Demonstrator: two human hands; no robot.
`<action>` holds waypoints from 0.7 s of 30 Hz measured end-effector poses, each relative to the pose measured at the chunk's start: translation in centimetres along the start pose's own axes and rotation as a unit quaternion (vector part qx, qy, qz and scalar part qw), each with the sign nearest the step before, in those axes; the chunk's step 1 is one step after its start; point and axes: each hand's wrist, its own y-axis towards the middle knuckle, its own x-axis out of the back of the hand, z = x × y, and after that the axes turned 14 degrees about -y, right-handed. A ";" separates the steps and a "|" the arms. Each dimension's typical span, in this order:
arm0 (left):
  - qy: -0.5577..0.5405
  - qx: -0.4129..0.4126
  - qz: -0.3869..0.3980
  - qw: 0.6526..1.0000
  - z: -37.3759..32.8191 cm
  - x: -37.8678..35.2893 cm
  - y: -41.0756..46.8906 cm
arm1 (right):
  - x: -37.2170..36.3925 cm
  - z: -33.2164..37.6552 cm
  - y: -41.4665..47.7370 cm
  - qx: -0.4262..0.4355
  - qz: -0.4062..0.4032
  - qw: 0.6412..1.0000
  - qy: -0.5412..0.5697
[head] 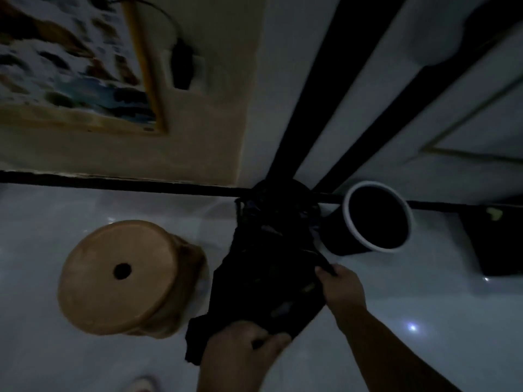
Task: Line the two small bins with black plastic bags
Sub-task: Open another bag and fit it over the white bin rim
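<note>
A crumpled black plastic bag (266, 267) hangs between my two hands above the pale tiled floor. My left hand (240, 352) grips its lower edge at the bottom centre. Higher and to the right, my right hand (341, 290) pinches the bag's other edge. A small dark bin with a white rim (376, 216) stands on the floor by the wall, just right of the bag; its inside is dark. The bag's upper part reaches back toward the wall and hides what lies behind it. The scene is dim and blurred.
A round wooden stool (119, 275) with a hole in its seat stands left of the bag. A dark box (498, 244) sits at the right by the wall. A framed picture (70, 58) and a wall socket with a plug (182, 66) are on the beige wall.
</note>
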 end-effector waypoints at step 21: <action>-0.546 0.165 0.028 0.821 -19.0 -16.8 8.8 | 22.2 -23.3 4.0 -0.095 0.017 0.990 -0.100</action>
